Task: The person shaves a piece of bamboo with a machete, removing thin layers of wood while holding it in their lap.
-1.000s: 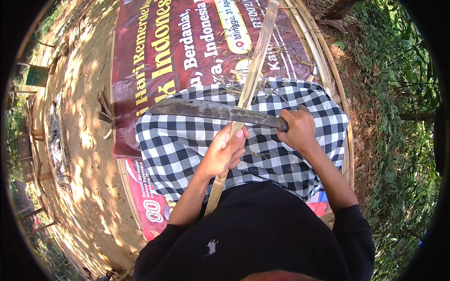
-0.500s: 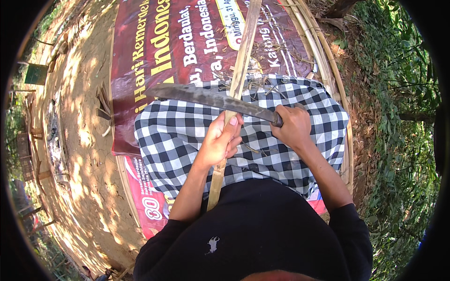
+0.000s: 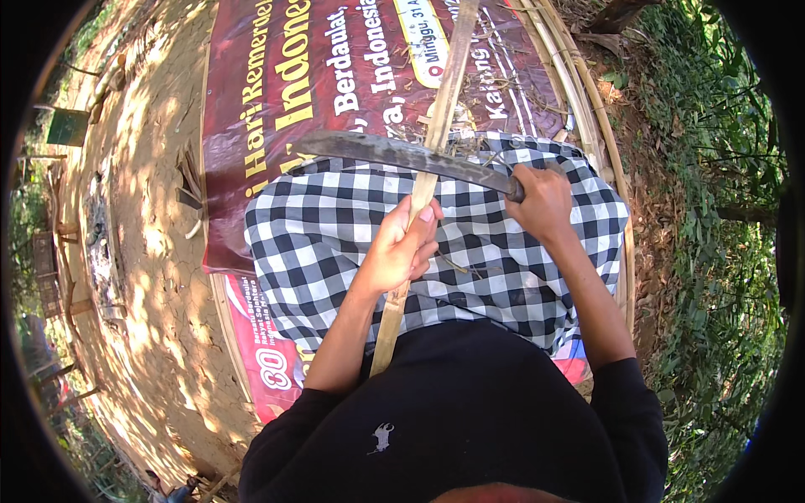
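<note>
My left hand (image 3: pixel 401 251) grips a long pale bamboo strip (image 3: pixel 444 92) that runs from my lap up and away to the top of the view. My right hand (image 3: pixel 543 201) is closed on the handle of a long dark machete (image 3: pixel 394 152). The blade lies across the strip, pointing left, just above my left hand. Both hands are over a black-and-white checked cloth (image 3: pixel 319 243) covering my lap.
A dark red printed banner (image 3: pixel 285 92) lies on the ground under the cloth. Several long bamboo slats (image 3: pixel 587 109) lie along its right edge. Dry cracked earth (image 3: pixel 151 277) spreads to the left, green plants (image 3: pixel 713 210) to the right.
The machete has slid up and away along the strip, its tip swinging further left. My left hand has stayed on the strip.
</note>
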